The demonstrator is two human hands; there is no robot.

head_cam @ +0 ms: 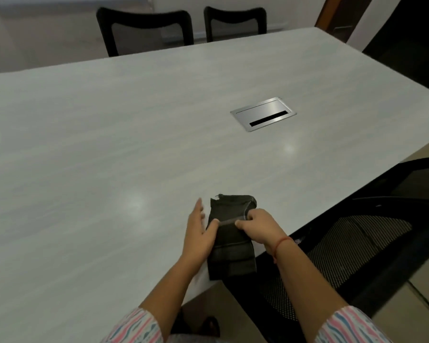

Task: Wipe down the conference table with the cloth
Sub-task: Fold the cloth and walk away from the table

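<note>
The left sleeve and right sleeve are of the same white fabric, printed with wavy streaks in pink, blue and teal. Each ends with a plain edge above the forearm. Below the sleeves both forearms are bare, as are the left hand and right hand. A thin red thread circles the right wrist, one loose end hanging from it.

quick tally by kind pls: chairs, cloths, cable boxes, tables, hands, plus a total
black chairs: 3, far left, far right, near right
dark cloth: 1
metal cable box: 1
table: 1
hands: 2, left hand, right hand
total: 8
</note>
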